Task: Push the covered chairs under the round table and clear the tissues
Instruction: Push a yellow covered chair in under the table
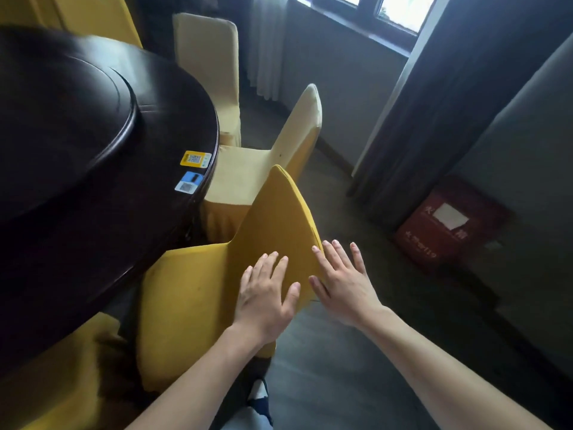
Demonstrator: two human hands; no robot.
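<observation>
Both hands reach to the mustard-covered chair — the left hand lies flat, fingers spread, against the front of its backrest, the right hand equally spread at the backrest's outer edge. To the left, the dark round table overhangs the chair's seat. Beyond stand two cream-covered chairs — one touching the table's rim.

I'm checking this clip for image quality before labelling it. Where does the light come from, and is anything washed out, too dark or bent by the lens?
Head view: daylight comes from the window at top right, whose panes are blown out white; the dark round wooden table shows only faint sheen; the grey curtain's edges slant, wide-angle distortion; the yellow covered chair back and both hands are evenly lit and sharp.
</observation>
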